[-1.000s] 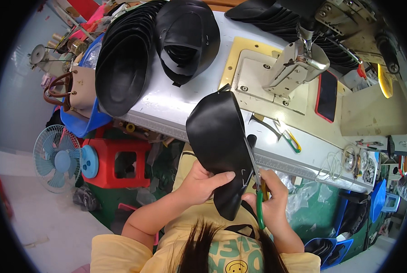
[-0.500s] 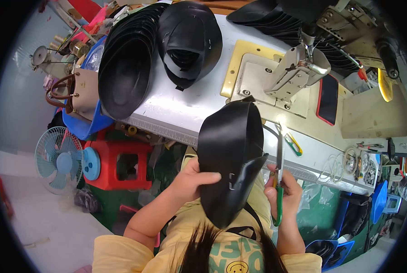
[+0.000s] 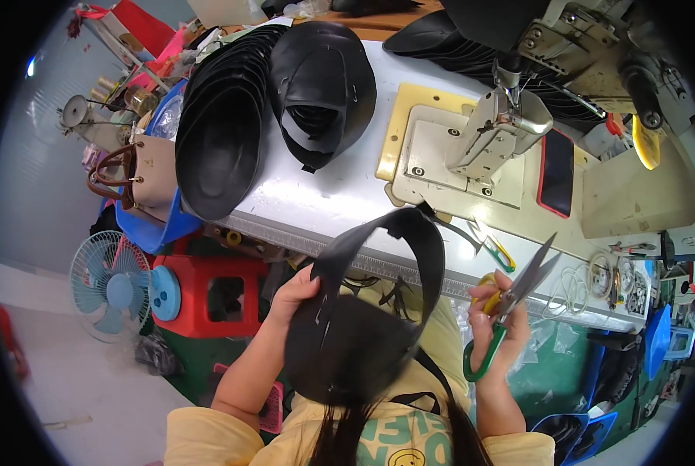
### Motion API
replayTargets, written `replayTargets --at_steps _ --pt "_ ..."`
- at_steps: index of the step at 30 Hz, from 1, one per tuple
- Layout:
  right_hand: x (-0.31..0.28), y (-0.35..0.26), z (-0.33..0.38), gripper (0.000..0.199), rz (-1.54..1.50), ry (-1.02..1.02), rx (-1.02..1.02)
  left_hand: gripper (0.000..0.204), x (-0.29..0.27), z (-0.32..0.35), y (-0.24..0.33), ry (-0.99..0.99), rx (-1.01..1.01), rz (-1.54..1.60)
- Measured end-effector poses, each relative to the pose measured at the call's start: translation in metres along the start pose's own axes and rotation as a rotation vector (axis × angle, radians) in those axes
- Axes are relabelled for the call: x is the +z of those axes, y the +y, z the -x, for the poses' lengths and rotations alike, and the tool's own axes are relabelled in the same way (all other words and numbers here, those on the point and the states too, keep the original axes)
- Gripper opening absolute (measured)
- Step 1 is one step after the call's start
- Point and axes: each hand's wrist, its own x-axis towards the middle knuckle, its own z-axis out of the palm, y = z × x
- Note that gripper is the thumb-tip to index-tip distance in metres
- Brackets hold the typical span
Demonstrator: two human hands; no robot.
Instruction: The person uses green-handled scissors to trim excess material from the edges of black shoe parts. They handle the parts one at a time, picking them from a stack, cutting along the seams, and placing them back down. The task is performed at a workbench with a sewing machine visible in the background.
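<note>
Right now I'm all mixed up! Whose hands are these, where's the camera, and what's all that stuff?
No robot here! The bare hands belong to a person in a yellow shirt. A camera on the head looks down, and its wide lens bends straight edges. The left hand holds a curved black piece with a big opening. The right hand holds scissors with green and yellow handles. Ahead is a white table. On its left stands a stack of black shapes; farther right is what looks like a sewing machine, with a red-edged phone beside it.
</note>
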Motion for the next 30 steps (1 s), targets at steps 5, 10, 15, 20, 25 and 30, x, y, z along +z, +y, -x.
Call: replayTargets --at_steps 5,10,15,20,25,30 --pt "-0.002 0.001 -0.001 0.056 0.085 -0.047 -0.008 0.047 -0.023 0.004 0.009 0.007 0.036 -0.062" --pt "-0.01 0.007 -0.003 0.054 0.128 -0.059 0.059 0.053 0.026 0.056 0.094 0.12 0.334 -0.768" --pt "-0.002 0.015 -0.004 0.051 0.146 -0.137 0.114 0.035 0.081 0.053 0.12 0.661 0.776 -1.461" --pt "0.01 0.011 0.0 0.05 0.2 -0.288 0.086 0.036 -0.038 -0.042 0.159 0.764 0.794 -2.485" --pt "-0.006 0.017 0.005 0.048 0.302 -0.251 0.088 0.04 -0.071 -0.119 0.202 0.954 0.993 -2.581" --pt "-0.004 0.019 0.009 0.049 0.243 -0.251 0.19 0.027 -0.045 -0.128 0.195 0.724 1.596 -2.161"
